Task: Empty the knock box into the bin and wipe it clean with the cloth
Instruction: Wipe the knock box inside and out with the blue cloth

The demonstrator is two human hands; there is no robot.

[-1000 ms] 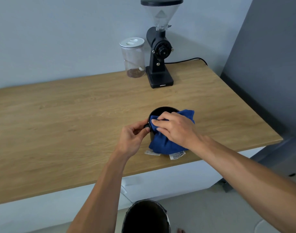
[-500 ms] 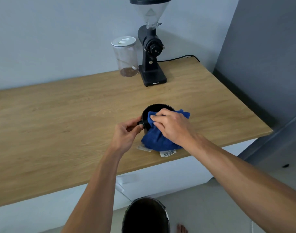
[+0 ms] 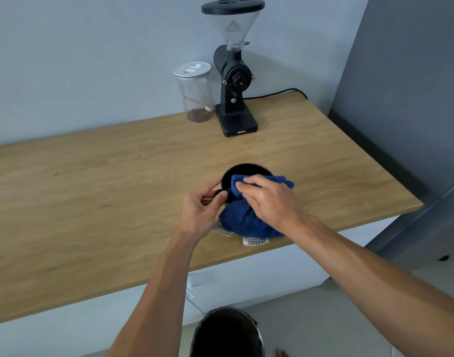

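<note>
My right hand point(image 3: 269, 199) has slid the blue cloth point(image 3: 249, 217) a little further round the near rim of the knock box point(image 3: 246, 169) than it was a second ago; my fingertips now press the fold over the left side of the opening, while the bulk of the cloth hangs down the front wall and bunches on the worktop point(image 3: 92, 202). My left hand point(image 3: 200, 210) has barely shifted: its fingers are pinched on a dark stub at the left side of the box, bracing it so it cannot turn under the rubbing. The box stands upright near the front edge of the worktop, well in front of the grinder point(image 3: 233, 81) and the jar point(image 3: 195, 92). From the look of it the emptying is done and I am partway through the wipe, working along the rim; I judge the inside wall and the far side are still to come. Much is hidden, though. The cloth and my right hand cover most of the box, and the bit of interior that shows is only black, so I cannot tell whether grounds remain. The bin point(image 3: 227, 333) below me is cut off by the frame's bottom edge, and its inside is too dark to read. Two white tags peek from under the cloth; their print is illegible.
</note>
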